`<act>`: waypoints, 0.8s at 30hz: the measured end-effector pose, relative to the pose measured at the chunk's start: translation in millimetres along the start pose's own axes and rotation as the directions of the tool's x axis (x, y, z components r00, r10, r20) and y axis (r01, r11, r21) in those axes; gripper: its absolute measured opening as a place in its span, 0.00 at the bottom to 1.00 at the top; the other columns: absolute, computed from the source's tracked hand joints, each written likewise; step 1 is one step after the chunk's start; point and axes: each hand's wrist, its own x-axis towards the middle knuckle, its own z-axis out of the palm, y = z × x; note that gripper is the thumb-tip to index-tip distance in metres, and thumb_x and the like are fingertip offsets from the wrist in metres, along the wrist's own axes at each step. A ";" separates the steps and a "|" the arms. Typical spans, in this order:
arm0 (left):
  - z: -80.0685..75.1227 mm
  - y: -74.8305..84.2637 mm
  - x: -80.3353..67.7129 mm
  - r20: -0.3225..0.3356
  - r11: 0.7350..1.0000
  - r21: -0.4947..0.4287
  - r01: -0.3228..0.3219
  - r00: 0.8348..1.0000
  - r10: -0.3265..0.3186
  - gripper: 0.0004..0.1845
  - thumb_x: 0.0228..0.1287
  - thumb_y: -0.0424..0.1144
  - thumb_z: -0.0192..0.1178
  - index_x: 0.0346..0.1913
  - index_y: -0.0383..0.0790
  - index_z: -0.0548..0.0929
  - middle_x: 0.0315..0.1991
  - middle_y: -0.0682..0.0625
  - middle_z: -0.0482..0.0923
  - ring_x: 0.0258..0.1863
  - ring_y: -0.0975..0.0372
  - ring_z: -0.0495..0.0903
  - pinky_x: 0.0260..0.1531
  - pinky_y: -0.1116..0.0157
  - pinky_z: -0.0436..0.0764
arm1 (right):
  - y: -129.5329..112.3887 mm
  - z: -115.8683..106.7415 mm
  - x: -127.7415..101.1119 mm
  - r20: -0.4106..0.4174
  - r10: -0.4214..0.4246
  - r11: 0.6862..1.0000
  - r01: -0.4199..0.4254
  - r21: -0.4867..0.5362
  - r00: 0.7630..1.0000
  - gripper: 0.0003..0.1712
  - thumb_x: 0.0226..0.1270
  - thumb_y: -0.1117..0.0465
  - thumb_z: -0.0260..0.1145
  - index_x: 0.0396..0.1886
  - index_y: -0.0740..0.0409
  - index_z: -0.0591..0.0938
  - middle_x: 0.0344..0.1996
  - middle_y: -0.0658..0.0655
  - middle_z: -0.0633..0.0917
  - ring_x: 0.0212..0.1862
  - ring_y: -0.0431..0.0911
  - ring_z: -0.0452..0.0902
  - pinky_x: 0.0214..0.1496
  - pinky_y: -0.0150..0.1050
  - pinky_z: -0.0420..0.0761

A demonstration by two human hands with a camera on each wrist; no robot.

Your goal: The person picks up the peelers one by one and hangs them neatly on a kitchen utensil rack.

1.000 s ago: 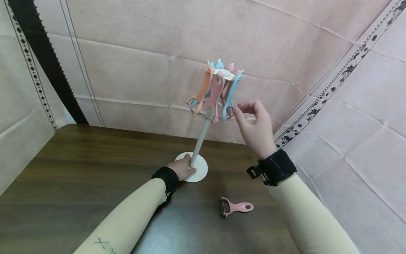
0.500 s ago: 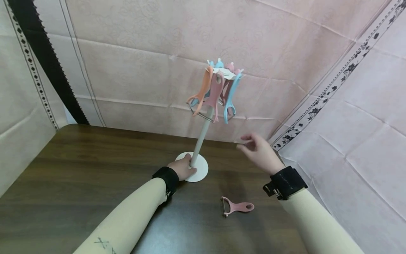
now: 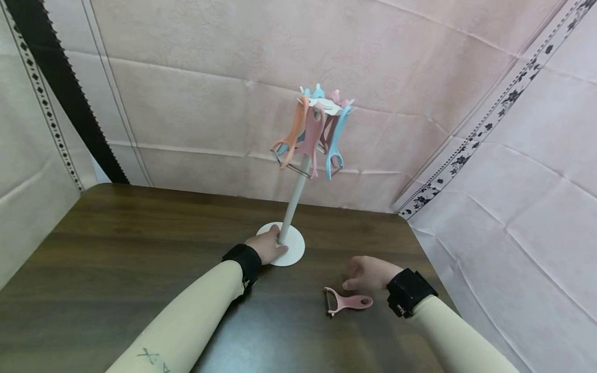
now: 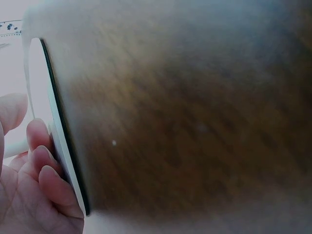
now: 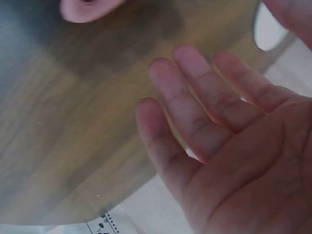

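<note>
Your right hand (image 3: 368, 273) hovers, fingers loose and empty, just above the pink peeler (image 3: 347, 302) — loop-ended handle, metal blade — while your left hand (image 3: 267, 247) grips the stand (image 3: 291, 207).

left hand (image 4: 29, 195) at lower left, fingers (image 4: 41, 146) curled against edge of white round base (image 4: 48, 112). thin white pole (image 4: 12, 148) just visible between fingers. blurred dark wooden table (image 4: 195, 107) fills rest of view.
</note>
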 end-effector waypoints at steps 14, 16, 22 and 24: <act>-6.6 6.6 -6.6 0.020 1.000 0.014 0.010 1.000 -0.010 0.27 0.67 0.52 0.59 0.59 0.39 0.66 0.53 0.45 0.78 0.40 0.58 0.79 0.40 0.58 0.74 | 8.6 39.0 8.3 -0.007 0.098 0.956 -0.096 -0.276 0.995 0.23 0.46 0.46 0.78 0.17 0.53 0.74 0.16 0.47 0.71 0.22 0.43 0.65 0.25 0.39 0.63; -6.8 6.7 -6.2 0.020 1.000 0.015 0.009 1.000 -0.009 0.27 0.67 0.52 0.59 0.59 0.39 0.66 0.53 0.45 0.78 0.40 0.58 0.79 0.40 0.57 0.74 | 11.2 42.7 8.4 -0.019 0.088 0.954 -0.089 -0.287 0.996 0.23 0.46 0.48 0.78 0.13 0.53 0.73 0.13 0.46 0.70 0.19 0.43 0.64 0.22 0.38 0.61; -5.4 4.9 -3.5 0.025 1.000 0.014 0.017 1.000 -0.017 0.27 0.67 0.52 0.60 0.60 0.39 0.66 0.53 0.45 0.78 0.39 0.58 0.79 0.40 0.57 0.74 | 12.5 46.5 7.7 -0.028 0.082 0.971 -0.087 -0.224 0.996 0.21 0.47 0.53 0.77 0.13 0.53 0.73 0.12 0.45 0.71 0.18 0.42 0.64 0.21 0.36 0.61; -3.2 2.2 -1.0 0.022 1.000 0.014 0.016 1.000 -0.016 0.28 0.67 0.53 0.60 0.60 0.39 0.66 0.53 0.45 0.78 0.39 0.58 0.79 0.40 0.57 0.74 | 11.2 45.5 8.9 -0.019 0.077 0.980 -0.079 -0.184 0.997 0.18 0.50 0.55 0.77 0.15 0.52 0.75 0.14 0.46 0.73 0.20 0.42 0.67 0.22 0.37 0.64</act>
